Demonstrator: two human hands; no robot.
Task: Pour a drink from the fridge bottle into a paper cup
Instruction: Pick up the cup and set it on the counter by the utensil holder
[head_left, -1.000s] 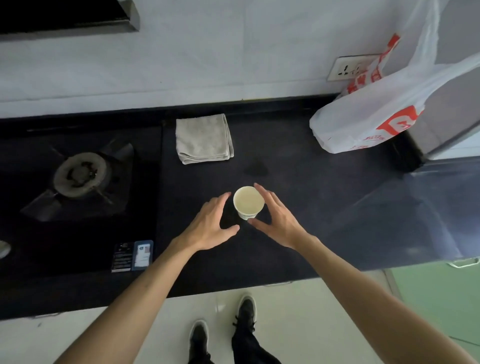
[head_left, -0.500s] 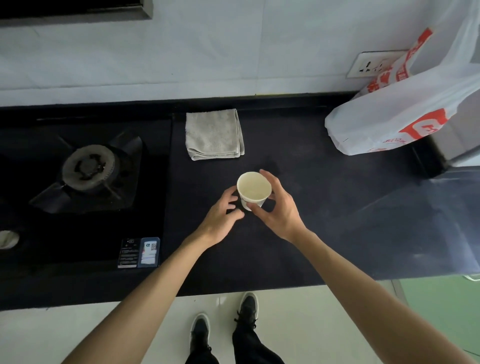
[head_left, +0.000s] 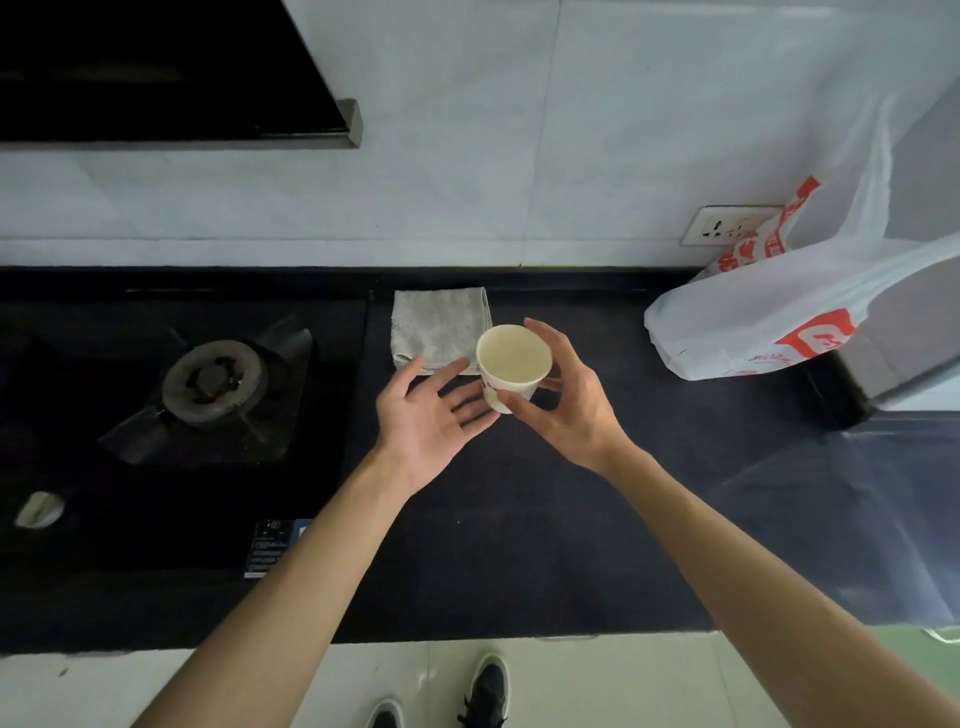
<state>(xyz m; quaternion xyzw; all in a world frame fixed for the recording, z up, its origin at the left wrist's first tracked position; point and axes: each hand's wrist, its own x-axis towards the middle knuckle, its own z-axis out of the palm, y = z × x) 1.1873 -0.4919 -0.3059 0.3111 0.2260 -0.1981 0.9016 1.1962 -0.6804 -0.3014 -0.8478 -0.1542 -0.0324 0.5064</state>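
A black counter (head_left: 571, 545) runs left to right in front of me, against a white tiled wall (head_left: 519, 130). Set into its left part is a stove (head_left: 156, 530) with a round burner (head_left: 214, 382), a pale knob (head_left: 39, 509) at the near left and a label (head_left: 270, 548) on its near right corner. A folded grey cloth (head_left: 436, 325) lies at the far edge, just right of the stove. Far right, a white bag (head_left: 769, 317) with red print slumps on the counter, partly covering a socket (head_left: 722, 226). A dark hood (head_left: 156, 67) hangs far left. My black shoes (head_left: 488, 691) stand on the pale floor (head_left: 597, 680).
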